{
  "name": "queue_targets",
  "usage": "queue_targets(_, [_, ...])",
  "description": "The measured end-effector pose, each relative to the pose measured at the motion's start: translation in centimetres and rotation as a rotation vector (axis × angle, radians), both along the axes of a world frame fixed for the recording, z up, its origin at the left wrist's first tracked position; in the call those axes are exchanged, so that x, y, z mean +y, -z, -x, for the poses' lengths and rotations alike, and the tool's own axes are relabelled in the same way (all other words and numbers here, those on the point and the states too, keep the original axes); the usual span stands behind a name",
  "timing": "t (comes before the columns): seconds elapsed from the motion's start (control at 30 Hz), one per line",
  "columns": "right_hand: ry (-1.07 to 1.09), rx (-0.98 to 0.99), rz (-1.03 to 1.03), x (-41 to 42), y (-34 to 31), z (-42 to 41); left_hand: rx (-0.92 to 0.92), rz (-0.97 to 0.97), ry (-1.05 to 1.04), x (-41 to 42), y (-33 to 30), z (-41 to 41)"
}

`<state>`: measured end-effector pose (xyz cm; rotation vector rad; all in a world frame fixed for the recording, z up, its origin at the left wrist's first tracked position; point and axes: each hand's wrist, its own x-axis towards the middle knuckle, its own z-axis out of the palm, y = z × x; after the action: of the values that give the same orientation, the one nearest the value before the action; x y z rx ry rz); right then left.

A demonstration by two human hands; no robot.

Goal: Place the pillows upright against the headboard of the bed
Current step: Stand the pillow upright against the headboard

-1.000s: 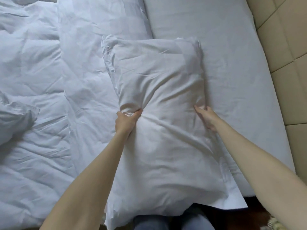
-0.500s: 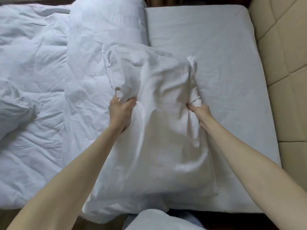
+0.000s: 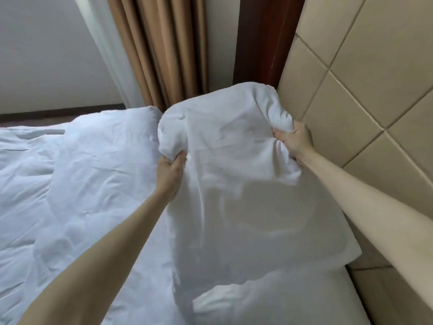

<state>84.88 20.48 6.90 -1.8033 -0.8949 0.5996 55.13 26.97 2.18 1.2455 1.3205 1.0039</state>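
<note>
A white pillow [image 3: 234,184] hangs lifted above the bed, its long side running up and down, its upper right corner close to the beige padded headboard [image 3: 365,97]. My left hand [image 3: 169,171] is shut on a bunch of fabric at the pillow's upper left. My right hand [image 3: 296,141] grips the bunched upper right corner, right next to the headboard. A second white pillow [image 3: 276,299] lies below, near the bottom edge of the view, partly hidden by the held one.
A rumpled white duvet [image 3: 70,184] covers the left side of the bed. Tan curtains [image 3: 159,50] and a dark wooden post [image 3: 262,41] stand behind the bed's far end. A pale wall [image 3: 46,55] is at the upper left.
The pillow has been lifted off the mattress and swung up and to the right toward the headboard. Both hands kept their grip. My view has tilted up, so the curtains and wall show.
</note>
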Motion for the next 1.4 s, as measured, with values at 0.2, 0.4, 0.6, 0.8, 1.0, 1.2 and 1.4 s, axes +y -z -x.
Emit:
queue_targets(0.2, [0.001, -0.447, 0.014, 7.1, -6.6, -7.0, 0.103, 0.026, -0.003, 8.7, 0.4, -9.0])
queue_targets(0.4, [0.07, -0.781, -0.003, 13.4, -10.5, -11.5, 0.126, 0.151, 0.206, 16.1, 1.1, -18.2])
queue_targets(0.6, [0.098, -1.095, 0.385, 18.4, -4.3, -11.8, 0.296, 0.164, 0.459, 20.0, 3.6, -22.1])
queue_targets(0.8, [-0.019, -0.739, 1.11, 15.7, 5.3, -15.5, 0.521, 0.229, 0.556, 18.8, 9.0, -20.6])
queue_targets(1.0, [0.145, -0.977, 1.055, 13.5, 7.7, -17.7, 0.56, 0.247, 0.607, 17.6, 11.0, -19.7])
queue_targets(1.2, [0.172, -1.192, 1.141, 12.7, 7.0, -18.8, 0.573, 0.222, 0.634, 16.1, 10.3, -19.1])
queue_targets(1.4, [-0.064, -0.992, 1.22, 8.9, 6.8, -17.7, 0.544, 0.245, 0.614, 14.5, 9.7, -19.0])
